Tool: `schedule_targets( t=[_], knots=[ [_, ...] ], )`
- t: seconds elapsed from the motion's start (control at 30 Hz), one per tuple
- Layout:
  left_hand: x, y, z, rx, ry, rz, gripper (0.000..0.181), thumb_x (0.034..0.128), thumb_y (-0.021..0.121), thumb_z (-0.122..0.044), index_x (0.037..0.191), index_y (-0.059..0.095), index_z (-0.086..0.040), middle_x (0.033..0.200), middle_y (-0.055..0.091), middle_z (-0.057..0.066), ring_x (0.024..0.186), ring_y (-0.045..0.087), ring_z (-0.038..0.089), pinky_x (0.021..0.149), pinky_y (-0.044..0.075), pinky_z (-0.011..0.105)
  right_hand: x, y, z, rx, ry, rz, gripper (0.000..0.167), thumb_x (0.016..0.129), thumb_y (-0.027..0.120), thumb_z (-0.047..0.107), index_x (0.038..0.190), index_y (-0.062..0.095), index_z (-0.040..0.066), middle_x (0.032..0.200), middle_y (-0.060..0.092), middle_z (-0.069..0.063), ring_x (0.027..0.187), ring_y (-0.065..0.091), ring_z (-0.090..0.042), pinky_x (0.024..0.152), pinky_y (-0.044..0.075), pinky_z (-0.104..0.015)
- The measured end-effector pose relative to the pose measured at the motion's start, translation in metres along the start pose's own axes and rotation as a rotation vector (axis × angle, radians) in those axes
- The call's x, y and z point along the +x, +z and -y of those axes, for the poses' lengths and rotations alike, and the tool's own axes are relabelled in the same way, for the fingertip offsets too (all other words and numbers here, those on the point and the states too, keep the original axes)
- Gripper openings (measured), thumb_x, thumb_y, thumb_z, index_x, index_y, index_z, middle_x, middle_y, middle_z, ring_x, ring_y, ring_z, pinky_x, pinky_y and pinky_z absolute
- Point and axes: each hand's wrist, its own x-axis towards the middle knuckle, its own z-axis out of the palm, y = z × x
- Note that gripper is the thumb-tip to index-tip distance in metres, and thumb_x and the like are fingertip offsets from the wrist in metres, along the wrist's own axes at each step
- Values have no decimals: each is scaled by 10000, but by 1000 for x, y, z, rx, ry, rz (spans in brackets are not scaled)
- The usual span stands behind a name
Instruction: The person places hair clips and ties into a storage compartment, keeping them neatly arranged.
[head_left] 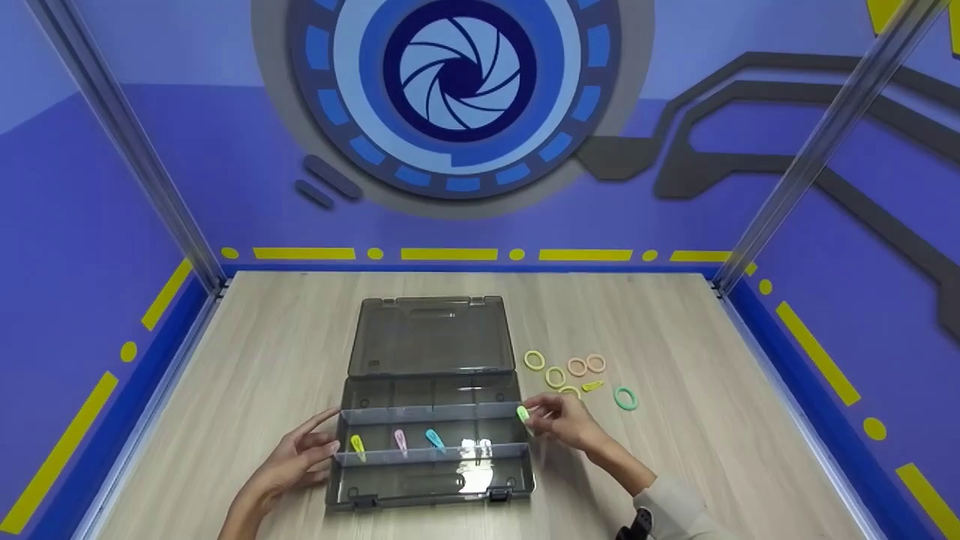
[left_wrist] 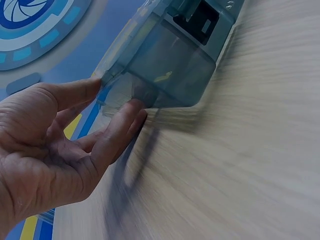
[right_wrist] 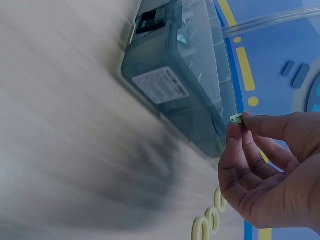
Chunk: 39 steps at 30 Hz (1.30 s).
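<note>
A dark see-through storage box (head_left: 431, 476) lies with its lid (head_left: 431, 337) laid back. In its middle row are a yellow hair clip (head_left: 358, 445), a pink hair clip (head_left: 400, 441) and a blue hair clip (head_left: 434, 439). My right hand (head_left: 566, 421) pinches a light green hair clip (right_wrist: 236, 118) between thumb and fingertip, over the box's right rim. At the opposite end, my left hand (head_left: 294, 459) rests its fairly straight fingertips against the box's left wall (left_wrist: 172, 65), not curled round it.
Right of the box lie several hair ties, among them a green one (head_left: 625, 398), an orange one (head_left: 577, 367) and a yellow one (head_left: 534, 361). Another yellow hair clip (head_left: 592, 385) lies among them on the wooden table (head_left: 255, 360). Blue panels (head_left: 172, 225) stand around the table.
</note>
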Motion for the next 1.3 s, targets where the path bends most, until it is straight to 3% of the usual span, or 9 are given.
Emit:
schedule_targets(
  t=[0.2, 0.43, 0.83, 1.07, 1.3],
  knots=[
    [1, 0, 2, 1, -9, 0, 762, 1002, 669, -286, 1626, 253, -153, 1409, 447, 243, 1241, 596, 323, 986, 562, 549, 10, 14, 5, 15, -6, 31, 232, 904, 704, -22, 1119, 689, -107, 903, 728, -242, 696, 620, -80, 579, 498, -179],
    [0, -3, 0, 3, -3, 18, 769, 1005, 665, -303, 1629, 242, -151, 1395, 456, 217, 1235, 594, 300, 981, 566, 537, 19, 32, 10, 7, -110, 53, 209, 887, 719, -41, 1082, 696, -113, 878, 715, -297, 656, 566, -63, 541, 449, -144],
    [-3, -3, -3, 3, -25, 5, 765, 979, 701, -299, 1616, 294, -183, 1412, 450, 229, 1223, 606, 296, 948, 582, 503, 36, 63, 10, 10, -127, 97, 210, 848, 730, -80, 1055, 712, -116, 855, 731, -302, 665, 625, -53, 558, 484, -118],
    [-2, -1, -1, 8, 9, 16, 750, 997, 674, -283, 1619, 276, -157, 1465, 424, 307, 1278, 592, 389, 944, 582, 519, 42, 81, 6, -199, -205, 27, 210, 771, 683, -142, 968, 740, -96, 779, 766, -189, 673, 727, -191, 555, 502, -148],
    [-4, 0, 0, -2, 4, -5, 742, 995, 676, -266, 1618, 286, -172, 1449, 427, 282, 1272, 592, 378, 960, 575, 533, 44, 88, 4, -357, -253, -73, 178, 717, 731, -87, 887, 772, -56, 678, 740, -123, 587, 613, -40, 528, 493, -178]
  ],
)
